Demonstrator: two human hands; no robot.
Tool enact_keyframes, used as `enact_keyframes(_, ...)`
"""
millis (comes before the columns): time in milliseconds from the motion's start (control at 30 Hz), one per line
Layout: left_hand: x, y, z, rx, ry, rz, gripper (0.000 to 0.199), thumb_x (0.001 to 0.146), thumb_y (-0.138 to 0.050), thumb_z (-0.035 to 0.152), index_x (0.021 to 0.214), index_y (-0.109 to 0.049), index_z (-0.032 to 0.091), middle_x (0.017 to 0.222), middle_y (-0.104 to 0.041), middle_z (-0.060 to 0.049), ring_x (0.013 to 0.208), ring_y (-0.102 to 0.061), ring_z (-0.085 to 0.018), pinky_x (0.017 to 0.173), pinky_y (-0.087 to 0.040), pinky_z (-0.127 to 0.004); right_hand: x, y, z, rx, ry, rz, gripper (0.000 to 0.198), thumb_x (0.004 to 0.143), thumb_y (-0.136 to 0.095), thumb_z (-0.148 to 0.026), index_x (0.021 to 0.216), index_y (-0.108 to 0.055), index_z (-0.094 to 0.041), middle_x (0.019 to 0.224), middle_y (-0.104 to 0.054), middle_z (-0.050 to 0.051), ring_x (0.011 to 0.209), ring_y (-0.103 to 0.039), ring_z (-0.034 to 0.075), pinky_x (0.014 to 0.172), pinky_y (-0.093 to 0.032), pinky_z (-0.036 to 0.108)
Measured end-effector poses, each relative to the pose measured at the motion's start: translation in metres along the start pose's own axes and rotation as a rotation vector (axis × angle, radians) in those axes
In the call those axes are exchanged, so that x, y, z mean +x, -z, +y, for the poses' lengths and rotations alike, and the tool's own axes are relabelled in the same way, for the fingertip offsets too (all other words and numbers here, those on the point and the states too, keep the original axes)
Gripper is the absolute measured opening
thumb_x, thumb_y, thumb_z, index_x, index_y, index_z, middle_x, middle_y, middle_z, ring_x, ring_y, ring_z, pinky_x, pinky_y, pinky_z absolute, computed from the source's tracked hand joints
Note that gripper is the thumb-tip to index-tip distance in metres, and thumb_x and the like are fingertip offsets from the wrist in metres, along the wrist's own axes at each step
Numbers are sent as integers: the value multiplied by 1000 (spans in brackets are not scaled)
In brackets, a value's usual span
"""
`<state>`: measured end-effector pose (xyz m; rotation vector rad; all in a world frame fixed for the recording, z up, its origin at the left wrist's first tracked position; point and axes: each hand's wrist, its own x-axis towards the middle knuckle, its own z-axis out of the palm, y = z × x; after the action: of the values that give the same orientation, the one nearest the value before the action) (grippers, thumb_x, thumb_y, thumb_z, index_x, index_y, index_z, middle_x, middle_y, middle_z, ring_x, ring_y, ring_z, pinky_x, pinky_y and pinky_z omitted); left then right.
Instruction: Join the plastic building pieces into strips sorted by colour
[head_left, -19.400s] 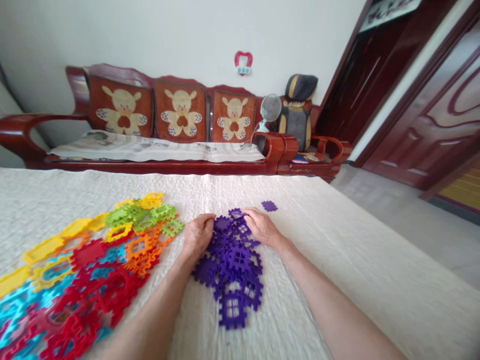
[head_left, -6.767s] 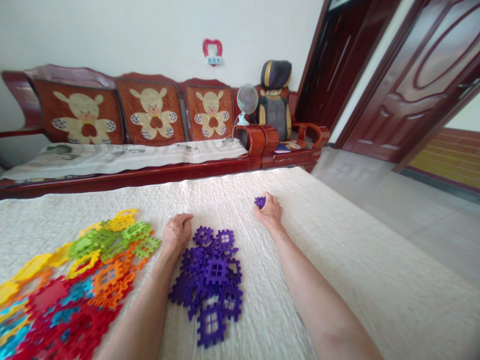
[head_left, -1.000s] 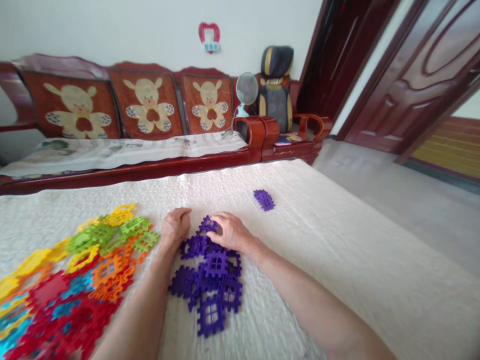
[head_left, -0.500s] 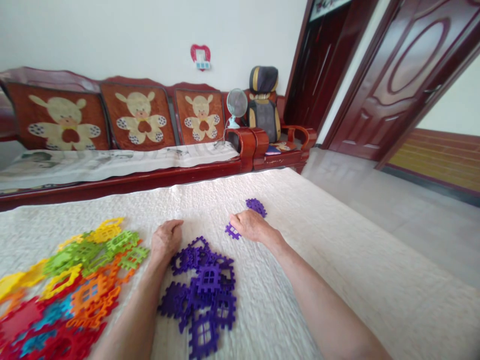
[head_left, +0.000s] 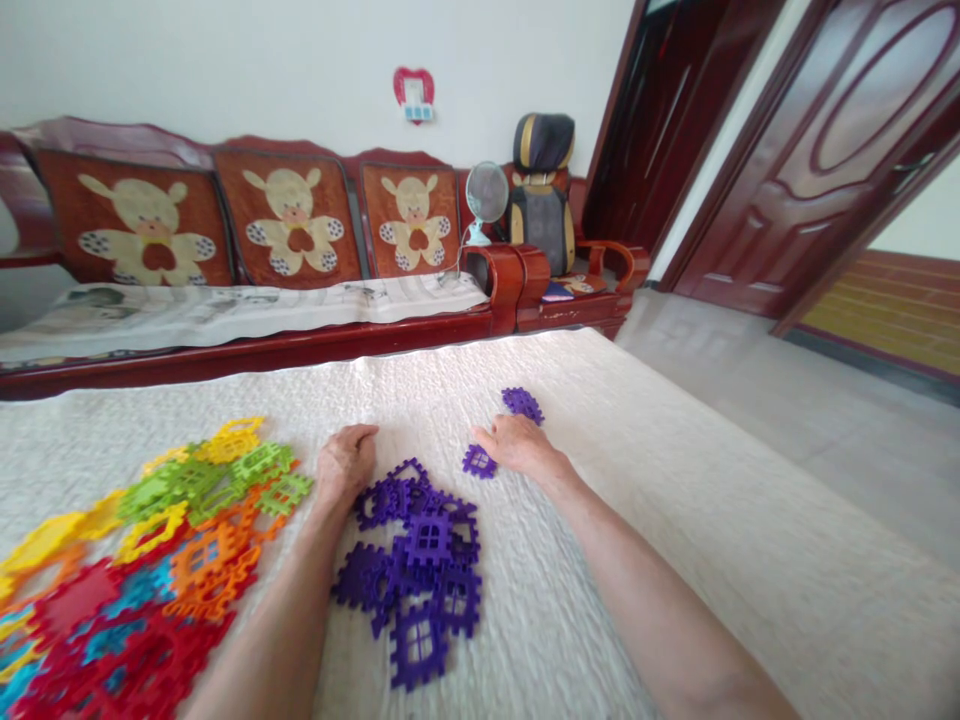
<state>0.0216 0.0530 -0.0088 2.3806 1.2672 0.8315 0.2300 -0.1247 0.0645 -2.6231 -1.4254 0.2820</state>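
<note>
My right hand (head_left: 516, 442) is low over the white quilted cover, with thumb and forefinger apart. Just left of its fingertips a purple window-shaped building piece (head_left: 479, 461) lies flat. Beyond the knuckles are more purple interlocking pieces (head_left: 523, 404), partly overlapping. My left hand (head_left: 346, 462) rests on the cover with its fingers curled in, and nothing shows in it. Between my forearms lies a heap of purple notched building pieces (head_left: 420, 550), some solid, some with window openings. The heap's upper left edge is close to my left wrist.
Left of my left arm spreads a pile of red, orange, yellow, green and blue building pieces (head_left: 180, 540). The quilted cover (head_left: 675, 520) runs across the table. Behind stand a wooden sofa with bear cushions (head_left: 296, 215), a small fan (head_left: 486, 195) and an armchair (head_left: 544, 225).
My right hand has drawn slightly off the purple window piece, which now shows whole. Its thumb and forefinger have parted. My left hand stays by the heap. The view has shifted slightly.
</note>
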Motion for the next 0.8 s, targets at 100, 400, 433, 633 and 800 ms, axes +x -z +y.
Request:
enact_keyframes(100,1,-1,-2,-3,-7,5,39,81,-43,24,99,-76,17,106,-75,-7,102,-69,-24,97,-51,-33,-11,0,-13,-52,14,-54,64,90,-41,-61,110,-67,-7,106,-70,24,103,-66,32,82,-48,37)
enact_keyframes(400,0,0,-1,0,-7,6,36,81,-45,23,98,-77,20,104,-76,-5,101,-69,-22,96,-51,-31,-21,-10,-22,35,286,-11,37,76,-62,-24,112,-58,-17,117,-60,14,106,-58,27,89,-45,37)
enact_keyframes(433,0,0,-1,2,-6,9,36,81,-45,23,98,-77,20,104,-76,-5,101,-69,-22,96,-51,-31,-19,-11,-17,61,361,-10,37,74,-61,-17,111,-58,-19,116,-60,11,107,-57,25,90,-44,36)
enact_keyframes(633,0,-1,-1,15,-7,20,35,82,-46,23,98,-77,20,104,-76,-5,98,-69,-22,96,-52,-32,-11,-15,-6,150,392,0,56,73,-66,-24,127,-52,-20,128,-53,12,117,-52,27,94,-42,37)
enact_keyframes(800,-1,1,2,27,-2,-4,36,83,-45,23,100,-77,19,107,-75,-6,101,-69,-22,96,-51,-32,-16,-22,-26,83,64,62,57,85,-55,-56,125,-53,-15,123,-54,21,113,-54,34,90,-43,45)
